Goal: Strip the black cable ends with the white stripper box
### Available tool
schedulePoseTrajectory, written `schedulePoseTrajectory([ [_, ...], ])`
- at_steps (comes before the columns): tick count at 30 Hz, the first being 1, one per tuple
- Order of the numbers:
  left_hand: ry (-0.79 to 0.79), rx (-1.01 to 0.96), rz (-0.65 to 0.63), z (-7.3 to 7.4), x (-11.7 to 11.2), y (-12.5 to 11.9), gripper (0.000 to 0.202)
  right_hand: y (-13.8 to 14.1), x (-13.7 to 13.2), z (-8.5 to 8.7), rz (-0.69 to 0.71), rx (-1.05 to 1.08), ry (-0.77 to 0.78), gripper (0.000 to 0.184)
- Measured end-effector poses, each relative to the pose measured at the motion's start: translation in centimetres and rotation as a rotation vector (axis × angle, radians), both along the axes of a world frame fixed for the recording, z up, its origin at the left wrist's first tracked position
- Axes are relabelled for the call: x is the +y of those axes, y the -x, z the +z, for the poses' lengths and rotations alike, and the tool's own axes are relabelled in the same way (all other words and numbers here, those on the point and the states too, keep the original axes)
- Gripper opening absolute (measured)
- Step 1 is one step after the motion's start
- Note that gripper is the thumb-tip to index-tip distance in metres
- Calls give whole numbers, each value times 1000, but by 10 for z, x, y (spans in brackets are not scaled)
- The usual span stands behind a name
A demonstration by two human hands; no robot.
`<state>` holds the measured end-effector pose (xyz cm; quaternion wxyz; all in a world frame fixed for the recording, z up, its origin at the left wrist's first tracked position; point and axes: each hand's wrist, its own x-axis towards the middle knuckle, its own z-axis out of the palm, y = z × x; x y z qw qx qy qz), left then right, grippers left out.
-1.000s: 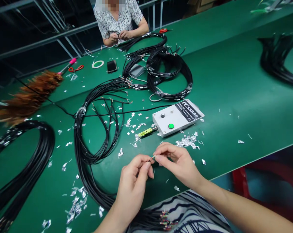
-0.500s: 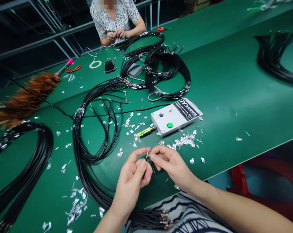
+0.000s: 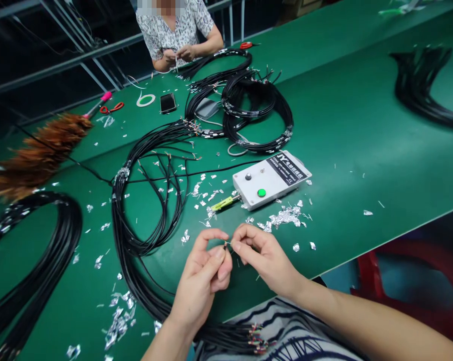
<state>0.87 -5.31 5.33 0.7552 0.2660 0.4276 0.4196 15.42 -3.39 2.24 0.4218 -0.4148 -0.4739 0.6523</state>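
My left hand [image 3: 207,265] pinches the end of a black cable [image 3: 225,246], its stripped tip sticking up between thumb and fingers. Close against it, my right hand [image 3: 262,255] pinches a thin pale strand at that tip. Just beyond my hands lies a white box [image 3: 267,180] with a green button, a black knob and a yellow-green clip [image 3: 222,203] on its near left side. A coiled bundle of black cables [image 3: 123,235] curves round to my left. Its ends with coloured wires [image 3: 258,338] rest by my lap.
Foil scraps [image 3: 286,216] litter the green table [image 3: 343,140]. More cable coils [image 3: 286,110] lie behind the box. A brown feather duster [image 3: 49,145], red scissors [image 3: 111,108], a tape roll [image 3: 146,100] and a phone [image 3: 168,103] are at the far left. A co-worker [image 3: 177,30] sits across.
My left hand has shifted slightly left and down. The coloured wires that stood up at the cable tip no longer show; a thin strand now stretches toward my right fingers.
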Motion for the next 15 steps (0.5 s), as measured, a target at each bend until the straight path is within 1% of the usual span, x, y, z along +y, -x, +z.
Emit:
schedulePoseTrajectory([
  [2,15,32,35,0,-1,-1,27,0,0,0,-17,-32,-47,17],
  [4,20,91,102,0,-1,-3,29,0,-1,0,-28,-62,-109,14],
  [9,-5,252,359,0,0,-11,39,-1,-2,0,-65,-145,-296,11],
  [12,5,295,399,0,2,-11,41,-3,-1,0,-71,-203,-351,11],
  [15,4,314,389,0,2,-11,41,-5,2,3,-61,-220,-330,4],
])
